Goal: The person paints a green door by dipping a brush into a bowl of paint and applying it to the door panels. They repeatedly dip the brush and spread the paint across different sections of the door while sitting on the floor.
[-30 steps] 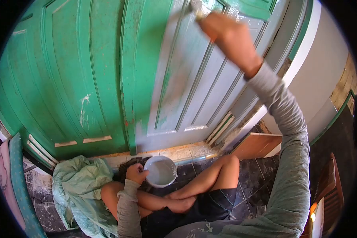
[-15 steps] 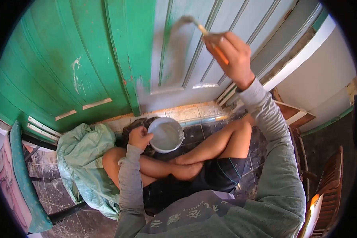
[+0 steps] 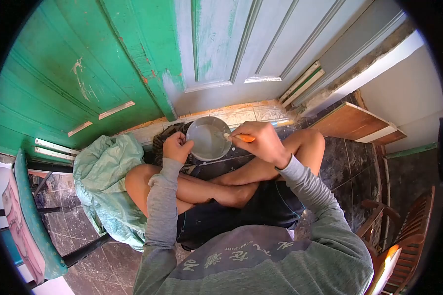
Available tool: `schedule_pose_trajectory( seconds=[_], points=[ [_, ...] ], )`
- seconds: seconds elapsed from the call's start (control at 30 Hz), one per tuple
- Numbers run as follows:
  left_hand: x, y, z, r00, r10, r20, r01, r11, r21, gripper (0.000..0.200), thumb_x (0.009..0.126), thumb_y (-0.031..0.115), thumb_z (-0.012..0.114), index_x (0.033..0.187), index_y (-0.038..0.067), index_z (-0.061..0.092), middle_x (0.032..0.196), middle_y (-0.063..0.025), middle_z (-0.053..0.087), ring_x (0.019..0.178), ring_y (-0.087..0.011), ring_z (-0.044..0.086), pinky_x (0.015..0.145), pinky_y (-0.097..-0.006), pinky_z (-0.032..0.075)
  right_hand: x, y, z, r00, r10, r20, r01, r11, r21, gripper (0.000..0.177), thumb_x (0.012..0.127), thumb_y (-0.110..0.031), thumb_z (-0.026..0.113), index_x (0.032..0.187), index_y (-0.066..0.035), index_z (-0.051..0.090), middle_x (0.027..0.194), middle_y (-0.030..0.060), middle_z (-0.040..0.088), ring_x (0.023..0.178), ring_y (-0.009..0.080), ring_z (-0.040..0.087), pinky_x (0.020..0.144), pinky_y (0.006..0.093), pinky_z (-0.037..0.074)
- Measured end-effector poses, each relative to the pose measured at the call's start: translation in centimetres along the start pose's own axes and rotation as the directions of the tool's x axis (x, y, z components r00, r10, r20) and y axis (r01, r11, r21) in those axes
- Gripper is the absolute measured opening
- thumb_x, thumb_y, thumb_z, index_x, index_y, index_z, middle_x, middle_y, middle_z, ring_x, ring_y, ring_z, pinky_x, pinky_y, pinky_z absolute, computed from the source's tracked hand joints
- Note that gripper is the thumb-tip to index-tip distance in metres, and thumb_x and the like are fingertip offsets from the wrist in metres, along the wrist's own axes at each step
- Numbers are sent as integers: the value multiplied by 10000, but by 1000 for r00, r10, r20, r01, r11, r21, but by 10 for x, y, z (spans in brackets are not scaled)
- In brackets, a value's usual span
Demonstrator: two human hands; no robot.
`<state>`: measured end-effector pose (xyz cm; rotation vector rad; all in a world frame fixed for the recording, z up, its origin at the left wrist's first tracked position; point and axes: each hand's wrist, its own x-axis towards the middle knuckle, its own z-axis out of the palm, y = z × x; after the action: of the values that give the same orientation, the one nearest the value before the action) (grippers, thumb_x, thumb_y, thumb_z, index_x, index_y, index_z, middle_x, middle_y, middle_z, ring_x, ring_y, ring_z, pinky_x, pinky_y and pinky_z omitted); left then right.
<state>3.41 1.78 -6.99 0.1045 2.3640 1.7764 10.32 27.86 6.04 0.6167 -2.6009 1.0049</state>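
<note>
My left hand (image 3: 176, 147) pinches the left rim of a round paint bucket (image 3: 192, 152), which stands between my crossed legs and the door. Grey paint (image 3: 204, 140) covers the inside of the bucket. A paintbrush (image 3: 244, 138) with an orange handle is gripped in my right hand (image 3: 262, 141), its head over or in the bucket at the right rim; the bristles are hard to make out. Ahead rises a panelled door, its left part green (image 3: 69, 64) and its right part painted grey (image 3: 268, 54), with green still showing through in streaks.
A pale green sheet (image 3: 106, 172) lies crumpled at my left, beside a cushioned chair (image 3: 39, 221). On the right are a brown board (image 3: 352, 123) and a wooden slatted chair (image 3: 411, 236). The tiled floor (image 3: 347, 167) is spattered with paint.
My right hand has come down from the door panel to the bucket with the paintbrush. My left hand stays at the bucket's rim, and the view has shifted slightly.
</note>
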Motion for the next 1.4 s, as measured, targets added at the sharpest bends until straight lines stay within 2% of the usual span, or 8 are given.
schedule_pose_trajectory(
  seconds=[0.13, 0.33, 0.5, 0.77, 1.07, 1.1, 1.17, 1.4],
  points=[
    [1, 2, 10, 1000, -29, 9, 29, 1000, 6, 186, 744, 111, 694, 701, 12, 543, 565, -23, 556, 491, -84, 528, 463, -264, 408, -7, 18, 25, 971, -142, 194, 196, 936, -293, 133, 823, -224, 662, 783, -101, 633, 694, 64, 598, 624, 273, 632, 538, 395, 485],
    [-3, 7, 15, 999, -48, 7, 48, 997, -52, 185, 750, 107, 693, 717, 2, 544, 581, -20, 569, 493, -84, 533, 466, -259, 418, -5, 29, 39, 941, -81, 328, 161, 961, -226, 110, 797, -216, 683, 796, -110, 655, 746, 82, 649, 679, 282, 659, 575, 399, 507],
    [-1, 5, 15, 999, -42, -12, 42, 999, -34, 178, 755, 114, 689, 722, 2, 554, 582, -30, 580, 495, -85, 551, 468, -257, 424, -2, 31, 16, 994, 85, 73, -90, 993, 70, 125, 781, -195, 751, 843, -90, 723, 771, 136, 685, 689, 321, 670, 630, 373, 530],
    [5, 2, 16, 997, -67, -24, 66, 996, -68, 172, 755, 106, 684, 720, -7, 559, 580, -36, 575, 490, -94, 567, 468, -264, 451, -15, 29, -9, 840, 527, -133, -449, 811, 376, 158, 811, -129, 751, 852, 20, 718, 719, 47, 696, 651, 67, 575, 611, 242, 490],
    [2, 8, 10, 997, -39, -64, 31, 993, -118, 163, 760, 82, 674, 720, -15, 550, 593, -30, 556, 499, -88, 534, 460, -267, 428, -19, 29, 4, 766, 601, -227, -440, 749, 496, 107, 832, -65, 703, 846, 40, 712, 839, 61, 731, 800, 93, 646, 758, 255, 515],
    [2, 8, 10, 997, -38, -69, 29, 992, -119, 164, 760, 83, 674, 719, -15, 549, 594, -30, 556, 500, -88, 534, 461, -266, 427, -17, 28, 5, 796, 556, -241, -372, 762, 530, 117, 835, -83, 714, 850, 32, 712, 810, 72, 727, 768, 89, 647, 731, 255, 519],
    [4, 6, 9, 996, -58, -71, 48, 991, -129, 155, 765, 80, 670, 725, -14, 554, 600, -36, 570, 497, -93, 543, 463, -264, 436, -20, 21, 2, 840, 482, -248, -416, 867, 275, 124, 837, -97, 721, 859, 24, 709, 764, 88, 716, 708, 85, 641, 673, 252, 517],
    [8, 14, 2, 999, -36, -26, 30, 978, -208, 138, 777, 81, 672, 755, -8, 569, 610, -41, 587, 485, -102, 552, 452, -260, 441, -23, 14, 1, 822, 506, -260, -424, 850, 313, 145, 839, -113, 726, 852, 29, 699, 719, 92, 693, 655, 87, 619, 627, 262, 506]
  ],
)
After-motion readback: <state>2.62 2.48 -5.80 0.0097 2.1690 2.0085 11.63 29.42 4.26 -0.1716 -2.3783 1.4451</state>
